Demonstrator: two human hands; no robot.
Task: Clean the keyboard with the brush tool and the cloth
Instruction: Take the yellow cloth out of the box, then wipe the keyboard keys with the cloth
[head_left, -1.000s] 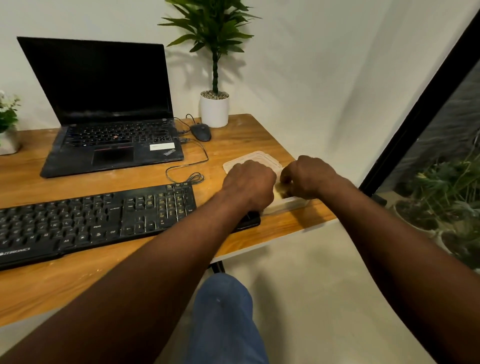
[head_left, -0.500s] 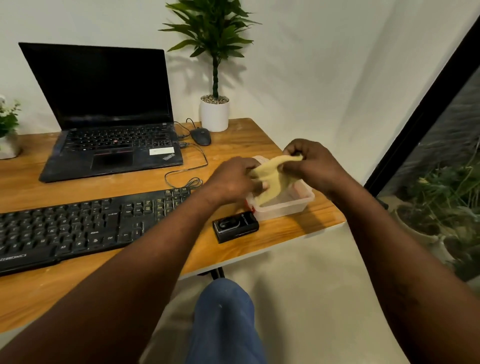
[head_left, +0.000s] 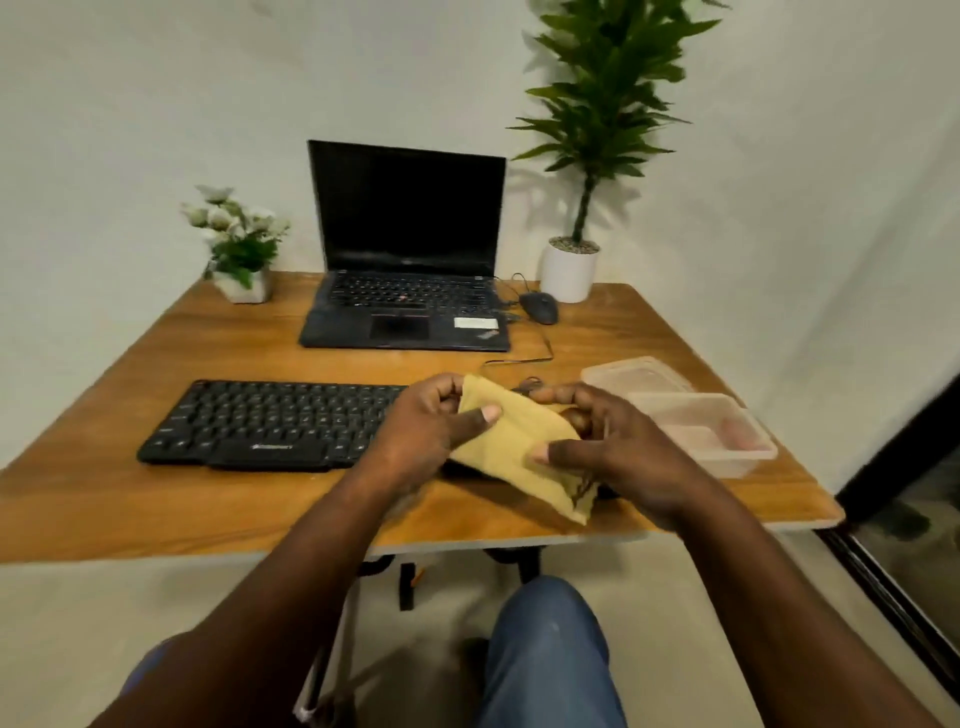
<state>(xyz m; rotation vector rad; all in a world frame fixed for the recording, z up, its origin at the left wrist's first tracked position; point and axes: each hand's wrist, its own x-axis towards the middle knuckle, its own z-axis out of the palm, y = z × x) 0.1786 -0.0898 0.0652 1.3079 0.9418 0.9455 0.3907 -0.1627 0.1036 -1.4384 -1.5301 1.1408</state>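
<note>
A folded yellow cloth (head_left: 514, 447) is held above the front of the wooden desk (head_left: 156, 499), over the right end of the black keyboard (head_left: 270, 423). My left hand (head_left: 421, 436) pinches the cloth's upper left corner between thumb and fingers. My right hand (head_left: 618, 452) grips its lower right side, thumb on top. The keyboard lies flat, its right end hidden behind my hands. The small black case seen earlier is hidden under the cloth and hands. No brush tool shows.
An open clear plastic box (head_left: 711, 434) sits at the desk's right edge with its lid (head_left: 636, 374) behind it. At the back stand a black laptop (head_left: 410, 280), a mouse (head_left: 540, 306) with its cable, a white potted plant (head_left: 569, 270) and a flower pot (head_left: 241, 249).
Both hands lifted the yellow cloth out of the plastic box and carried it left, over the keyboard's right end. The view swung left and back, taking in the whole desk.
</note>
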